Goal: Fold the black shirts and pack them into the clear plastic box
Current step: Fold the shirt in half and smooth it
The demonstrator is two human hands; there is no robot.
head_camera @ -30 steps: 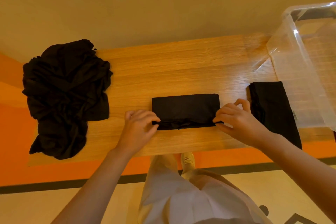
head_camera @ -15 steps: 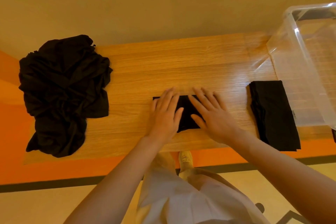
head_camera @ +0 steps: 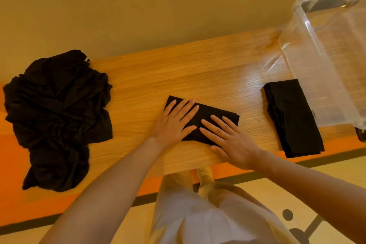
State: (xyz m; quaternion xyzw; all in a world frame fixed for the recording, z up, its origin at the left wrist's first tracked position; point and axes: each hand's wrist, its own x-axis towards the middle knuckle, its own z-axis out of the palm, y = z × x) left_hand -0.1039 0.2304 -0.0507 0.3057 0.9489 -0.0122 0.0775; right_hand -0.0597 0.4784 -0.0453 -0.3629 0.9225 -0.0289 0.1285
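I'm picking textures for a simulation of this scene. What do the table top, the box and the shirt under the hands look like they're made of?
Table top: wood or wood-look laminate, with straight grain lines and a slight sheen.
Clear plastic box: glossy transparent plastic; the table shows through its walls.
Folded black shirt: soft matte fabric, probably knit, lying flat under the left hand and right hand.

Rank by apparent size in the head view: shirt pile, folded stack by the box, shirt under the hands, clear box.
1. Shirt pile, though the box is cut off by the frame, so unsure.
2. Box.
3. Folded stack.
4. Shirt under the hands, partly covered.
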